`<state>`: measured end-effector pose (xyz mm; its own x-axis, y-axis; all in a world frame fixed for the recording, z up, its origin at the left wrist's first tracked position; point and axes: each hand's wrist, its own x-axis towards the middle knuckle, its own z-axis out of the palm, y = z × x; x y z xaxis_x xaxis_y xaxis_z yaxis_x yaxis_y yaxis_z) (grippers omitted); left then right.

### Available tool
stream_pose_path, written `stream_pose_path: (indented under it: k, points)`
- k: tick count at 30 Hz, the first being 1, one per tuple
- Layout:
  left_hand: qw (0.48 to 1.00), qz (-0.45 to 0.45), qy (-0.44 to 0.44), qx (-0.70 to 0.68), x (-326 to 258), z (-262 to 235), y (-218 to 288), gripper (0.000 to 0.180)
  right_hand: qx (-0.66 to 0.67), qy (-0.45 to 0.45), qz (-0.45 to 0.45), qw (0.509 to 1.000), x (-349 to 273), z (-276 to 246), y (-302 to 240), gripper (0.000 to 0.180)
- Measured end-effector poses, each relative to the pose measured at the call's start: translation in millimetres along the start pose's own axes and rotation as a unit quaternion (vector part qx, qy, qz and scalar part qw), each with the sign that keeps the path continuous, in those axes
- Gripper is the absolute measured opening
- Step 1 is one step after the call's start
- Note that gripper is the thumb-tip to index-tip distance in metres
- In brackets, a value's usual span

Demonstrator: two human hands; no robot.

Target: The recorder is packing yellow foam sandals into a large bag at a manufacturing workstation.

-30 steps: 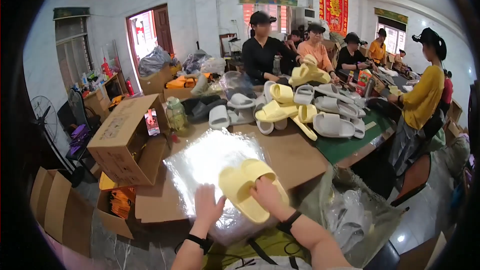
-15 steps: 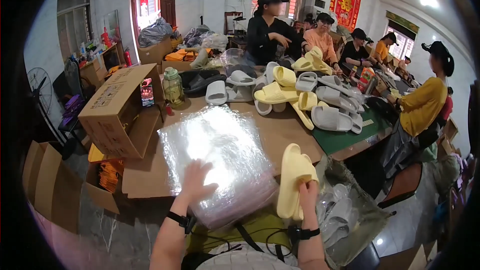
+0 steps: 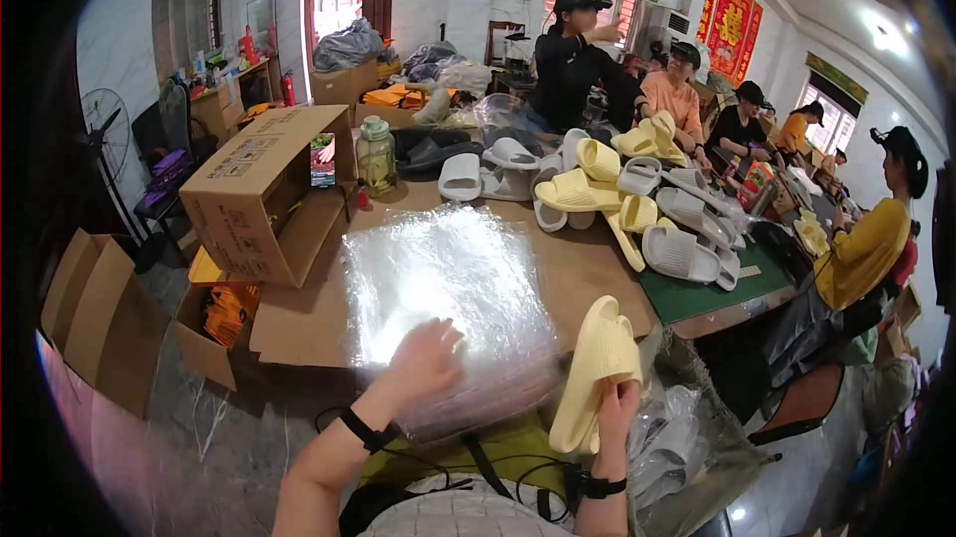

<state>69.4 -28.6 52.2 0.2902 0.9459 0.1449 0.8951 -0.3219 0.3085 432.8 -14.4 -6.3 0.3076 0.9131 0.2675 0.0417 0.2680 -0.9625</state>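
Note:
A stack of clear plastic bags (image 3: 448,268), shiny with glare, lies on the table in front of me. My left hand (image 3: 426,366) rests on the stack toward its near edge, palm down, fingers slightly bent and somewhat blurred, with nothing seen in it. To the right of the bags, my right hand (image 3: 621,412) grips pale yellow slippers (image 3: 590,378) held upright, soles to the left; a second one is mostly hidden behind the front one. Beyond them is a heap of yellow slippers (image 3: 578,190) and light grey slippers (image 3: 682,253).
An open cardboard box (image 3: 261,193) with a phone (image 3: 323,160) at its opening stands left, beside a glass jar (image 3: 375,153). Lower left, another box (image 3: 221,323) holds orange packets. A sack of bagged slippers (image 3: 672,442) sits beside my right arm. Several people work along the far right.
My left hand has slid right across the bags, its fingers bending from a spread. My right hand still holds the yellow slippers, tilted slightly more. The person in black has raised an arm.

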Motion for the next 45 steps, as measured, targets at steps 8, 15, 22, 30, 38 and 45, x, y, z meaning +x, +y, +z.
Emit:
stream_pose_path:
  k: [8, 15, 22, 30, 38, 45]
  points:
    - [0.997, -0.035, -0.009, 0.072, 8, 28, -4, 0.082, 0.000, -0.038, -0.037, 0.999, -12, 14, -10, 0.012]
    - [0.997, 0.004, 0.056, 0.058, 9, 24, 6, 0.061, -0.054, -0.016, -0.074, 0.996, -13, 10, -2, 0.020]
    - [0.996, 0.014, 0.086, 0.023, 6, 26, 2, 0.047, -0.017, -0.016, -0.045, 0.999, -11, 15, 4, 0.021]
    - [0.996, 0.003, 0.087, -0.036, 9, 39, -7, 0.053, -0.035, -0.038, -0.058, 0.997, -13, 17, -7, 0.019]
    - [0.995, 0.051, 0.037, 0.079, 3, 34, 4, 0.076, -0.088, -0.017, -0.105, 0.990, -19, 16, 6, 0.015]
    - [0.997, 0.037, 0.056, 0.029, 0, 31, 8, 0.053, -0.159, -0.037, -0.085, 0.983, -27, 22, -23, 0.016]
